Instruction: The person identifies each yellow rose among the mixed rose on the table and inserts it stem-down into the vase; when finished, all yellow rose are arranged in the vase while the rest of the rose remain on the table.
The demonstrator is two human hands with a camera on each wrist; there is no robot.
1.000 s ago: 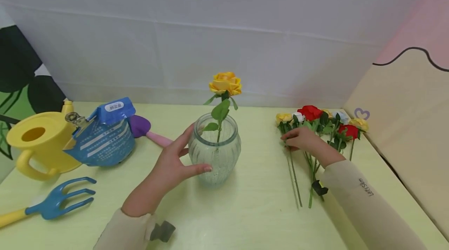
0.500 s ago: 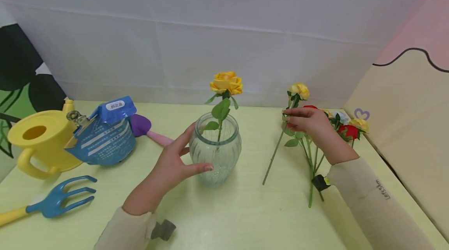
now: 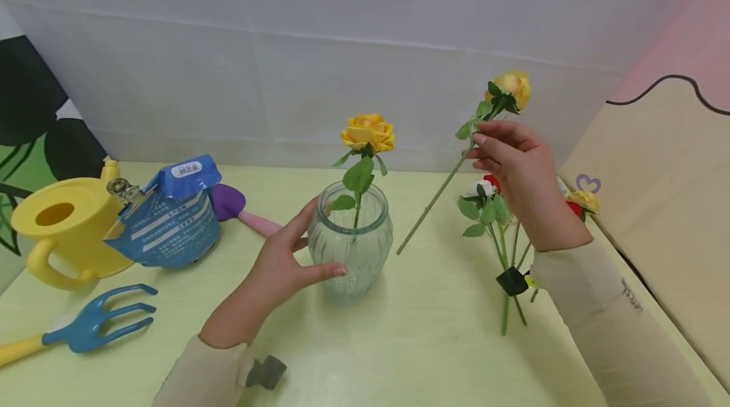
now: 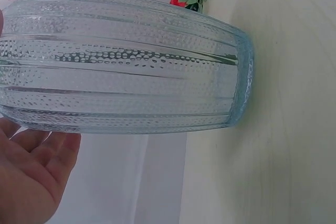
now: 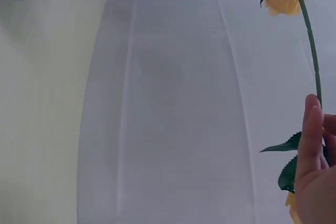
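My left hand grips the side of a ribbed clear glass vase, thumb at the front and fingers behind. The vase stands upright on the table and fills much of the left wrist view. One orange-yellow rose rises from its mouth. To the right, my right hand pinches a pale yellow rose by its stem below the bloom. That rose is tilted in the air, its stem end pointing down and left towards the vase. In the right wrist view the fingers close on the green stem.
Several more roses, including a white one, lie on the table at right, partly hidden by my right arm. At left are a yellow watering can, a blue clipped bag, a purple trowel and a blue hand fork.
My right hand has picked the pale yellow rose from the pile, lifted it and swung its stem end left towards the vase. My left hand and the vase have stayed in place.
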